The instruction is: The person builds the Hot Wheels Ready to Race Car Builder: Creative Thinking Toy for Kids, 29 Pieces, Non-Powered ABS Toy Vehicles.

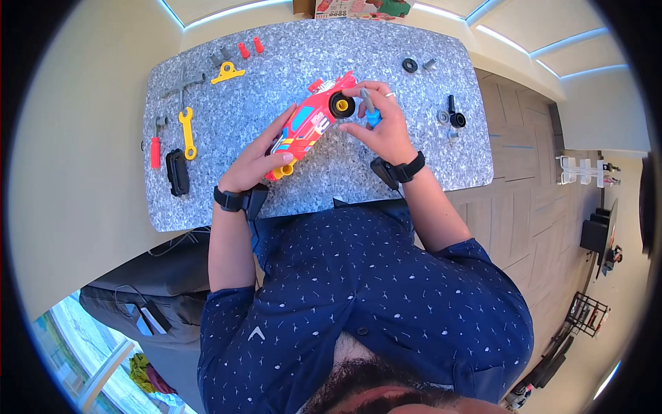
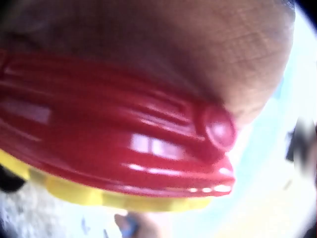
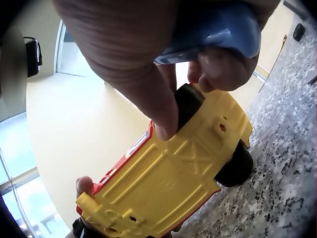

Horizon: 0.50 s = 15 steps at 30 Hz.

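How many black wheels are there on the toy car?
2 visible: one wheel by the right hand, a second wheel across from it at the same end of the toy car. The other end is partly hidden.

Gap on table between wrench and left hand; wider one past car, yellow bracket to black ring. Left side tight: grey hammer, wrench, red handle, black case. Room between right hand and black bolt near right edge. Car blocks straight path between hands; blue tool and fingers crowd wheel.
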{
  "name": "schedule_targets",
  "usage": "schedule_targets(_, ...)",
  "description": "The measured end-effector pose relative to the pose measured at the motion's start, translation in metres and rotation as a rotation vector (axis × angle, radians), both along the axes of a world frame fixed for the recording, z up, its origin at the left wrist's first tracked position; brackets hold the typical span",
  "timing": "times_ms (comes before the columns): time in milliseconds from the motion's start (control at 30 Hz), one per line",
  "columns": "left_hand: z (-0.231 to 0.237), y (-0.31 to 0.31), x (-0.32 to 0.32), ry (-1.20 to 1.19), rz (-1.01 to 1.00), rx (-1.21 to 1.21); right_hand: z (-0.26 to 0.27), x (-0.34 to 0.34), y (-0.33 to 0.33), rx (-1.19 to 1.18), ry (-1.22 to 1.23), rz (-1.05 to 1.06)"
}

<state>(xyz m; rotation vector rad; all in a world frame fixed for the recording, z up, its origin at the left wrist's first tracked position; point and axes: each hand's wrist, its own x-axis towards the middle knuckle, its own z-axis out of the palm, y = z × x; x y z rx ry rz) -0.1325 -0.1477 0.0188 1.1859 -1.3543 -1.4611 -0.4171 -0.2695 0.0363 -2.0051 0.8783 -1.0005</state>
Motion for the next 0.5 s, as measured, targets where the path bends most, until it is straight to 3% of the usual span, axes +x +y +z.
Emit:
schedule_targets(100,-0.010,-0.001,0.009,0.053,0.017,0.014,0.007,-0.017,-0.007,0.056,-0.049,-0.045)
schedule_targets(267,-0.011,0.002,0.017,0.211,-0.019,0.093,-0.011,-0.096,-0.046,0.112,0.084,-0.390)
schedule_targets(500,-0.010,0.001,0.013,0.247,0.003,0.111,-0.013,-0.130,-0.042,-0.018,0.429,-0.401)
